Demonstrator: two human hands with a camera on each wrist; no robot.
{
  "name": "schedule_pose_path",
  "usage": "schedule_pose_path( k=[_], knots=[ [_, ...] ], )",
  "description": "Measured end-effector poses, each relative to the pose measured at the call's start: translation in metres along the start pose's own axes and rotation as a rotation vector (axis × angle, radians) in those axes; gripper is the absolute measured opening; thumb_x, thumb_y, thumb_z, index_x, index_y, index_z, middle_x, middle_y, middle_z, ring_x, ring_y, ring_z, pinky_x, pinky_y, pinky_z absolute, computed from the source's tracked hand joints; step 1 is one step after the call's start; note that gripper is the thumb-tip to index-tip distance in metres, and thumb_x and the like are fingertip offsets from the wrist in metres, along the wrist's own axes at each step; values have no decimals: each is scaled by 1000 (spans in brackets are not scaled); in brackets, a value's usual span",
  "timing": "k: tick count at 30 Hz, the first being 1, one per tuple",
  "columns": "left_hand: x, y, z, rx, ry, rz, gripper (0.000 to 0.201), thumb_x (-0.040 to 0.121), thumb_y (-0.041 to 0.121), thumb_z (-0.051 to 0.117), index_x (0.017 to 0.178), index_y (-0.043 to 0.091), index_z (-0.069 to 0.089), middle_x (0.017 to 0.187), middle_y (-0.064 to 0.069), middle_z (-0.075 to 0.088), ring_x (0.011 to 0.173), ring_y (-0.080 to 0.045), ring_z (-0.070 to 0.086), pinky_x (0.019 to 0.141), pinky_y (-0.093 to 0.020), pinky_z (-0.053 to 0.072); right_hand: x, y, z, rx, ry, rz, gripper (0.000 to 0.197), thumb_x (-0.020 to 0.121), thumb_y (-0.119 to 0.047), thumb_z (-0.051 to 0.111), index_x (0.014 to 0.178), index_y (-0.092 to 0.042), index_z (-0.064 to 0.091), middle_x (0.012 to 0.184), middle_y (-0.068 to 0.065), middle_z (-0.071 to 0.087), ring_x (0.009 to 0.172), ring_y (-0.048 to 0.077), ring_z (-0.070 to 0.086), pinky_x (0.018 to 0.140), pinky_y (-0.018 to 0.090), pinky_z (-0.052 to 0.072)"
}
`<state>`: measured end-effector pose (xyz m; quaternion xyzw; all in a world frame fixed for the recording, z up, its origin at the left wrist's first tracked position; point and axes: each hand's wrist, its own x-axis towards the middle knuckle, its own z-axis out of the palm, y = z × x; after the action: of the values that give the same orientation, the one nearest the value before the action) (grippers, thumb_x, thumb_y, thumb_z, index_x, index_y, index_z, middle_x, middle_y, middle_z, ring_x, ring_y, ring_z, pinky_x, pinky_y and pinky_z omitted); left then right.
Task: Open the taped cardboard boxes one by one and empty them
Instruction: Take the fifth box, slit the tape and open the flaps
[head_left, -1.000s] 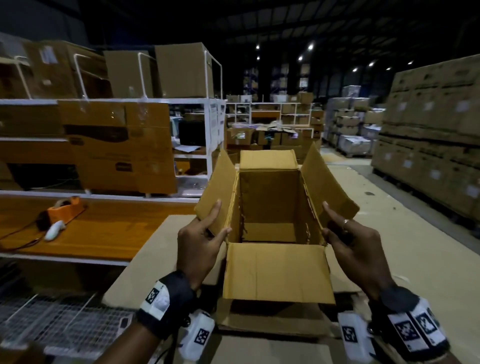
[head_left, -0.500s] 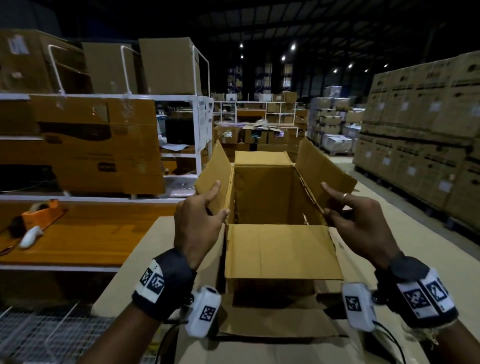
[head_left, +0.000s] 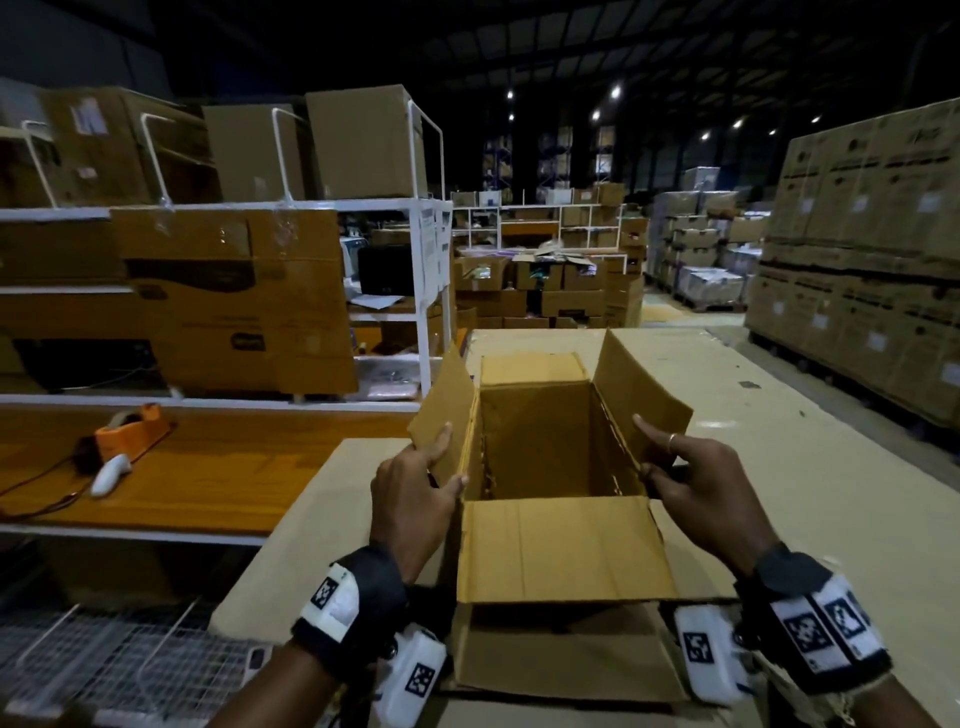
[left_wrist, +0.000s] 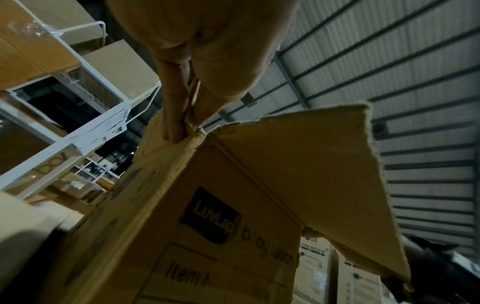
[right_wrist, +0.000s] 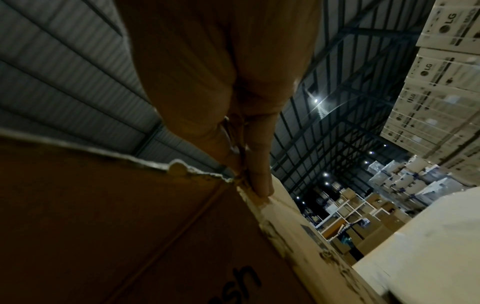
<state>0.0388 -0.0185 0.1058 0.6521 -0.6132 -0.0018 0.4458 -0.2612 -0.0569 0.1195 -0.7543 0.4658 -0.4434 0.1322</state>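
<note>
Tape dispenser (head_left: 132, 428), orange, sits far left on the wooden bench (head_left: 218, 467); I note a white handheld device (head_left: 110, 474) just beside it. Left hand (head_left: 413, 501) reaches forward, thumb and fingers pinching the box's left flap (head_left: 441, 415) near its hinge. Cardboard box (head_left: 545, 447) stands upright in the centre on the cardboard-covered table (head_left: 810, 483), all four flaps out; what I can see of its inside is bare. Right hand (head_left: 698, 488) mirrors the left, index finger extended, ringed, thumb and fingers pinching the right flap (head_left: 641, 395). Stacked cartons (head_left: 862, 260) fill the far right.
</note>
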Motion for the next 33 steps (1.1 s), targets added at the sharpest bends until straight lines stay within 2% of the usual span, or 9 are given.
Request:
schedule_pose_path(
  k=[3, 14, 19, 21, 23, 25, 28, 31, 33],
  knots=[
    [-12, -8, 12, 25, -26, -26, 74, 85, 25, 80, 149, 28, 43, 129, -6, 66, 109, -20, 64, 93, -39, 57, -7, 15, 10, 16, -20, 55, 60, 91, 2, 64, 142, -28, 51, 115, -6, 64, 94, 9, 69, 82, 32, 61],
    [-25, -16, 27, 90, -108, -100, 71, 87, 27, 77, 149, 27, 43, 132, -6, 64, 114, -20, 62, 98, -34, 53, -19, 40, 14, 52, -94, 168, 38, 90, -6, 70, 127, -16, 66, 105, -8, 72, 92, 7, 70, 82, 39, 62],
    [-30, -17, 13, 107, -176, -124, 77, 87, 41, 75, 153, 27, 37, 130, -1, 63, 100, -11, 58, 90, -29, 52, -23, 32, -11, -114, -353, 237, 60, 89, -21, 73, 143, -21, 49, 135, -11, 58, 116, 4, 59, 96, 24, 52],
    [-30, -17, 1, 157, -166, -153, 82, 85, 51, 73, 154, 31, 33, 144, -2, 56, 111, -17, 61, 96, -36, 51, -27, 24, -30, -215, -409, 234, 67, 87, -30, 74, 147, -26, 43, 141, -13, 53, 123, 2, 54, 97, 23, 51],
    [-31, -10, -15, 216, -137, -177, 84, 84, 59, 69, 155, 33, 30, 159, -4, 37, 126, -24, 57, 104, -45, 47, -29, 7, -47, -265, -363, 246, 65, 85, -41, 74, 143, -28, 48, 135, -13, 60, 112, -3, 61, 90, 25, 56],
    [-35, 4, -30, 296, -83, -152, 82, 86, 56, 68, 155, 29, 31, 165, -3, 24, 136, -25, 48, 108, -48, 42, -29, -11, -57, -315, -273, 247, 53, 85, -45, 73, 134, -29, 57, 104, -13, 74, 79, -5, 68, 65, 19, 56],
    [-38, 31, -40, 315, 21, 15, 67, 89, 45, 70, 147, 24, 45, 164, -5, 26, 140, -24, 44, 108, -46, 43, -25, -36, -58, -456, -110, 155, 36, 87, -47, 70, 118, -28, 68, 76, -14, 70, 59, -1, 64, 53, 18, 48],
    [-21, 44, -23, 199, -122, 176, 51, 90, 44, 70, 137, 28, 57, 158, 3, 39, 139, -16, 43, 110, -39, 40, -11, -35, -41, -345, -172, 76, 34, 88, -37, 72, 120, -25, 70, 107, -10, 72, 85, 0, 65, 65, 15, 50],
    [-8, 38, -4, 211, -339, 121, 55, 89, 51, 68, 138, 29, 56, 150, 6, 48, 137, -15, 44, 111, -36, 36, -1, -22, -26, -298, -342, 127, 42, 90, -33, 71, 129, -22, 63, 141, -5, 56, 111, 12, 62, 83, 27, 56]
  ],
)
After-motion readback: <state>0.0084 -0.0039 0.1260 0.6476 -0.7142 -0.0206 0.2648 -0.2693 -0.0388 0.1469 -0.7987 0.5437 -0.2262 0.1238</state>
